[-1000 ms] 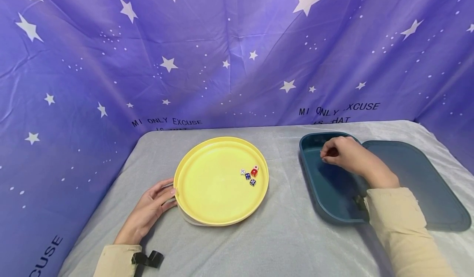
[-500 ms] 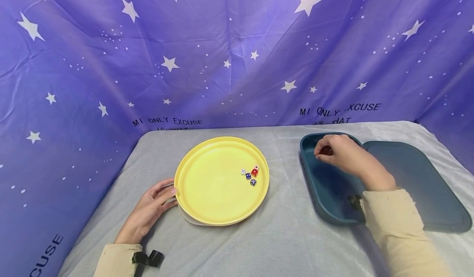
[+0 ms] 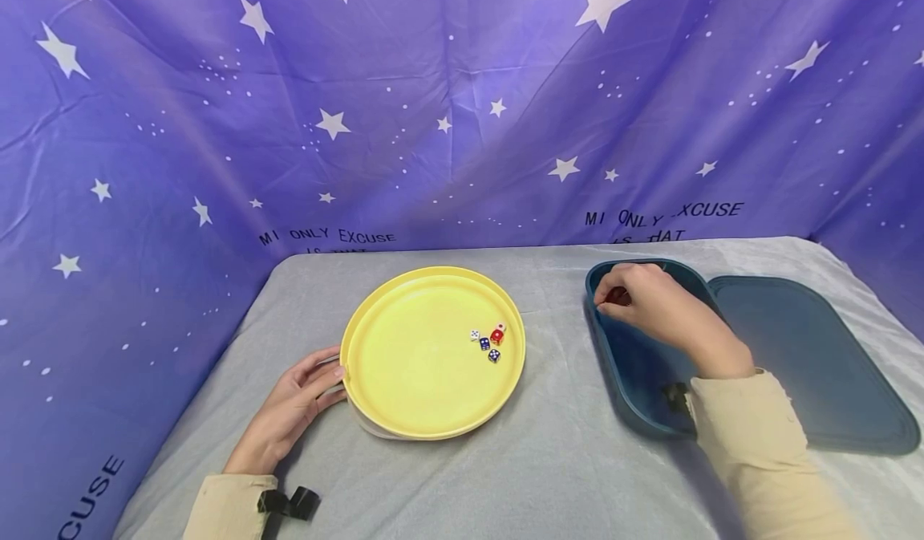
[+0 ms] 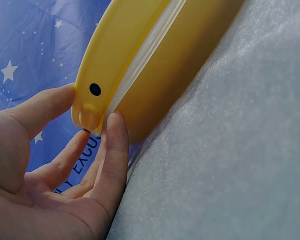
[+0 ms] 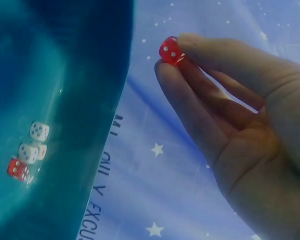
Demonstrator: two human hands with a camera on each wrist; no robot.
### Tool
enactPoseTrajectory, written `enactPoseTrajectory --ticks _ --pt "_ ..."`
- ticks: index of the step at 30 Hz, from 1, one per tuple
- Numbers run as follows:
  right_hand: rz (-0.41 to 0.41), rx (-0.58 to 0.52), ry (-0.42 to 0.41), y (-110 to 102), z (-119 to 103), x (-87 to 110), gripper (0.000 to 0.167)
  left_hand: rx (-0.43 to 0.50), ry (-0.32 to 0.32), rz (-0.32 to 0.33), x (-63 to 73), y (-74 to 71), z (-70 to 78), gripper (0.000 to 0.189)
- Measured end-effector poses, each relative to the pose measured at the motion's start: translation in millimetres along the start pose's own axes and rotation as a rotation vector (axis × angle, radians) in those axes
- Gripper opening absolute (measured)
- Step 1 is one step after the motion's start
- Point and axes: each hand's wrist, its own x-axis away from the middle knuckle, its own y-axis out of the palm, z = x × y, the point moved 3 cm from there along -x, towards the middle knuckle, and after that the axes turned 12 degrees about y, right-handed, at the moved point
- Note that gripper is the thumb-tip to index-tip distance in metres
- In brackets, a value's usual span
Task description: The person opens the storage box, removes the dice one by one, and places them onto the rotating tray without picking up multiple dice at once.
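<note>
My left hand [image 3: 285,412] holds the near-left edge of a round yellow tray [image 3: 419,363], thumb on one side of the rim and fingers on the other. The left wrist view shows a black dot and a small tab on that rim. Several small dice lie at the tray's right, among them a red die [image 3: 496,337] and a blue die [image 3: 494,355]. Over the far left part of a dark teal box [image 3: 613,387], my right hand [image 3: 660,307] pinches a translucent red die [image 5: 169,52] between thumb and fingertips. Inside the box rest white dice [image 5: 39,131] and another red die [image 5: 17,169].
A flat teal lid [image 3: 808,363] lies against the box's right side. Grey cloth [image 3: 556,460] covers the table, and a purple star-printed curtain [image 3: 433,107] hangs behind and at the left.
My right hand has moved left across the box toward its left rim, still pinching the red die. The left hand, the tray and its dice have stayed put.
</note>
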Motion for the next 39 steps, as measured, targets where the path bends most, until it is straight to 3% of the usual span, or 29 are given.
enactPoseTrajectory --ticks 14,39 --pt "0.034 -0.010 -0.043 3 -20 -2.4 0.006 0.000 0.013 -0.005 1.4 1.0 1.1 0.058" --pt "0.010 -0.076 -0.095 15 -63 -17.1 0.009 -0.007 0.010 0.001 -0.2 0.2 -0.5 0.057"
